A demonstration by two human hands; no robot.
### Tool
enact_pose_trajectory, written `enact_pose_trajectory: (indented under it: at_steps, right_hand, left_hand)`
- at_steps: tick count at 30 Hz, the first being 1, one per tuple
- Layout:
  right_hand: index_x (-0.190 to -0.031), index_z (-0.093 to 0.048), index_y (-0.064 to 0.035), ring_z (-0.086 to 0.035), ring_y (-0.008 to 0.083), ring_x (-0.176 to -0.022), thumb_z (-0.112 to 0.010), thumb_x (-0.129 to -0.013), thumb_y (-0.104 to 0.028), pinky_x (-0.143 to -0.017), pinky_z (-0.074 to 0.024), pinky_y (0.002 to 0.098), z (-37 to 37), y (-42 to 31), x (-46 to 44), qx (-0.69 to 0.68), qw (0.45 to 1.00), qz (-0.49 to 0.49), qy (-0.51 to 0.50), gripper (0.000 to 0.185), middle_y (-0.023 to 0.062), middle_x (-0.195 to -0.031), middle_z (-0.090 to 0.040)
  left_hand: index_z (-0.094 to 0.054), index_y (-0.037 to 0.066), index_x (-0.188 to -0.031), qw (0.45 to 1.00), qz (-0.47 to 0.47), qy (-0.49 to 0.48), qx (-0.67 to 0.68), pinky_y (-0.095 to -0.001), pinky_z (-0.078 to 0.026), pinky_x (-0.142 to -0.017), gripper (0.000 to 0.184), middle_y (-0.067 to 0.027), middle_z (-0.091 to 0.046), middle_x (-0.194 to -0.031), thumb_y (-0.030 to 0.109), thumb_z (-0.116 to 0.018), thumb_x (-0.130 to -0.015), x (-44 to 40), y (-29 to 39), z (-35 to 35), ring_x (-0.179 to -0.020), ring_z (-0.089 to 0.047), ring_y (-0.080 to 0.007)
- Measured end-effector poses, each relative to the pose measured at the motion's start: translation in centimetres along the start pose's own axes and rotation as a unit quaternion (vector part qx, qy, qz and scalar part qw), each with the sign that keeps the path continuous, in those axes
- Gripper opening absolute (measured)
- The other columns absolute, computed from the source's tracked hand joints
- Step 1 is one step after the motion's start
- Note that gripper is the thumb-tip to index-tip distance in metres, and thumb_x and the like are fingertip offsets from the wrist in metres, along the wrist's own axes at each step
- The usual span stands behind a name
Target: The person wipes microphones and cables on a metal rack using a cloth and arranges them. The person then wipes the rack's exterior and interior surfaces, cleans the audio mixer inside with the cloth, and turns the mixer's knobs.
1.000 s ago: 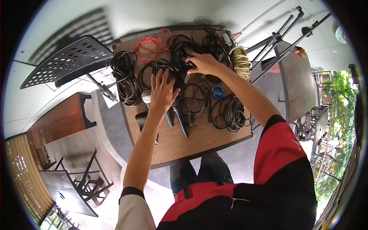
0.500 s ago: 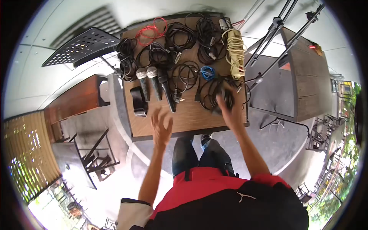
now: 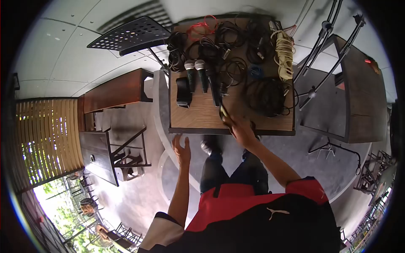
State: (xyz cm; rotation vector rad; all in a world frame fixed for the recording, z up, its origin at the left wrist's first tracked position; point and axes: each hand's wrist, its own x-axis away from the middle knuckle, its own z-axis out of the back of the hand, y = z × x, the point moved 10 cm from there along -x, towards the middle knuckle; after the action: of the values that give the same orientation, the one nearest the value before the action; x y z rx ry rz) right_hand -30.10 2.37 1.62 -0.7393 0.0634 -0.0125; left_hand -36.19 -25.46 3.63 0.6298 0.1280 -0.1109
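My left hand [image 3: 181,150] is empty, fingers apart, just off the table's front edge. My right hand [image 3: 242,130] is closed around a dark object with a pale yellowish strip [image 3: 225,114], low over the table's front part. Motion blur and my fingers hide what kind of object it is. Behind that hand lies a coiled black cable [image 3: 268,97]. Left of it are two microphones with silver grilles [image 3: 200,76], a black microphone [image 3: 214,88] and a black block-like item [image 3: 183,92].
More coiled cables [image 3: 230,34], a red cable [image 3: 201,28], a small blue coil [image 3: 255,71] and a power strip wrapped in cream cord [image 3: 284,55] cover the wooden table [image 3: 198,121]. A perforated music stand [image 3: 130,34] stands left, microphone stands [image 3: 327,27] right.
My right hand has come away from the black cable coil toward the table's front middle, carrying the dark object. My left hand has drawn back past the front edge. The view has shifted.
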Motion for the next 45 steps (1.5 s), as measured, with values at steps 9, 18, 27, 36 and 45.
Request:
enact_pose_trajectory:
  at_steps: [9,18,27,36,45]
  right_hand:
    - [-0.116,-0.059,-0.0048,-0.043,0.0272,-0.124,-0.062,-0.076,-0.007,-0.103,-0.0373,0.0404,-11.8,-10.9,-3.8,0.132,0.963,0.234,-0.013,0.041,0.0105,-0.129,-0.048]
    - [-0.092,-0.058,0.0029,-0.054,0.0347,-0.101,-0.065,-0.068,-0.004,-0.088,-0.0454,0.0405,-19.9,-17.0,-25.2,0.201,0.975,0.1,-0.003,0.026,0.019,-0.099,-0.056]
    - [-0.108,-0.055,0.0019,-0.049,0.0353,-0.115,-0.074,-0.06,-0.004,-0.105,-0.0351,0.0427,-23.2,-21.0,-14.6,0.166,0.972,0.154,-0.061,0.052,0.0161,-0.118,-0.053]
    - [-0.117,-0.051,-0.0016,-0.049,0.0334,-0.114,-0.068,-0.066,-0.003,-0.098,-0.0419,0.0384,-20.9,-18.4,-18.0,0.172,0.981,0.059,0.071,0.053,0.0149,-0.123,-0.05]
    - [-0.114,-0.05,-0.0029,-0.056,0.0389,-0.099,-0.056,-0.086,-0.014,-0.081,-0.045,0.0457,-19.7,-8.2,5.7,-0.011,0.962,-0.267,0.054,0.03,0.022,-0.112,-0.057]
  left_hand:
    - [-0.054,-0.002,-0.116,0.973,0.134,-0.061,0.178,-0.0398,-0.042,-0.091,0.041,-0.0225,-0.059,-0.11,0.032,-0.044,-0.096,-5.8,-12.9,-3.0,-0.105,-0.053,-0.0398]
    - [-0.05,-0.005,-0.122,0.86,0.135,-0.179,0.459,-0.0298,-0.04,-0.092,0.045,-0.0181,-0.059,-0.114,0.031,-0.038,-0.1,-4.1,-16.9,-6.4,-0.106,-0.055,-0.0236]
    - [-0.054,-0.001,-0.124,0.744,0.301,-0.286,0.523,-0.0363,-0.039,-0.095,0.072,-0.0153,-0.057,-0.123,0.059,-0.027,-0.094,-1.6,-21.5,-5.7,-0.116,-0.052,-0.027]
    - [-0.057,0.002,-0.121,0.769,0.341,-0.276,0.465,-0.032,-0.043,-0.085,0.075,-0.0105,-0.062,-0.116,0.066,-0.032,-0.09,-1.2,-25.6,-3.7,-0.106,-0.057,-0.0201]
    - [-0.057,0.006,-0.121,0.798,0.316,-0.31,0.408,-0.0332,-0.042,-0.087,0.068,-0.0073,-0.062,-0.114,0.062,-0.032,-0.092,0.5,-23.3,-2.3,-0.105,-0.057,-0.0177]
